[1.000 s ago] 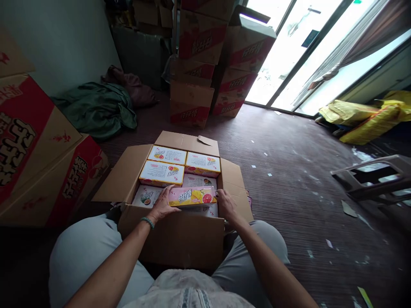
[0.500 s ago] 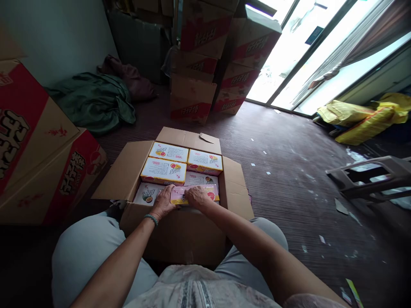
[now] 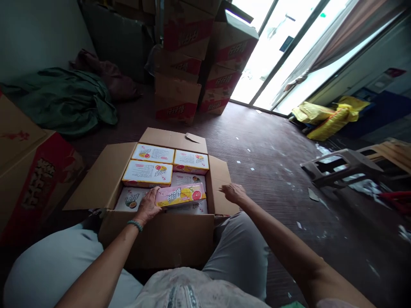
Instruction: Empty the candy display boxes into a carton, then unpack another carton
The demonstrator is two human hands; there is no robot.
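An open cardboard carton (image 3: 96, 182) stands between my knees, filled with small white and yellow product boxes (image 3: 147, 172). My left hand (image 3: 147, 207) grips the left end of a pink box (image 3: 181, 194) that stands on edge over the near row. Off the box, my right hand (image 3: 234, 192) hovers above the carton's right flap with its fingers spread and nothing in it.
Red and brown cartons (image 3: 180, 92) are stacked at the back by the glass door, more (image 3: 35, 184) at my left. Green cloth (image 3: 61, 100) lies on the floor. A tipped plastic stool (image 3: 340, 164) and yellow sacks (image 3: 327, 117) lie to the right among paper scraps.
My right hand has let go of the pink box and moved right, over the flap. The left hand still holds the box, now tilted on edge. The view has swung to the right.
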